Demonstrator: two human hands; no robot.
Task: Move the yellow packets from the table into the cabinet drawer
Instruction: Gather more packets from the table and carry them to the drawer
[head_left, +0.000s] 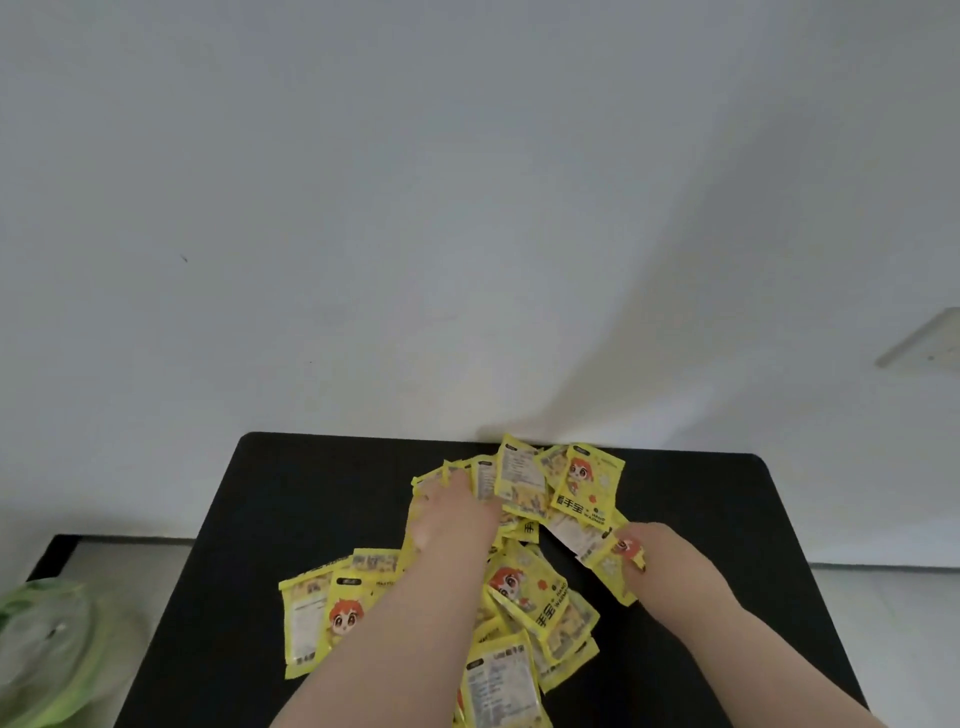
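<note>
Several yellow packets (524, 587) printed with a red-haired cartoon figure lie heaped on a black table (322, 499). My left hand (457, 514) rests palm down on the far part of the heap, fingers spread over the packets. My right hand (652, 553) is at the heap's right edge, its fingers curled under a few packets (605, 564) and partly hidden by them. More packets (322, 618) lie flat to the left of my left forearm. No cabinet drawer is in view.
The table stands against a plain white wall (467, 208). A green and clear plastic bag (47, 649) sits off the table's left edge. A pale wall plate (924, 343) shows at the far right.
</note>
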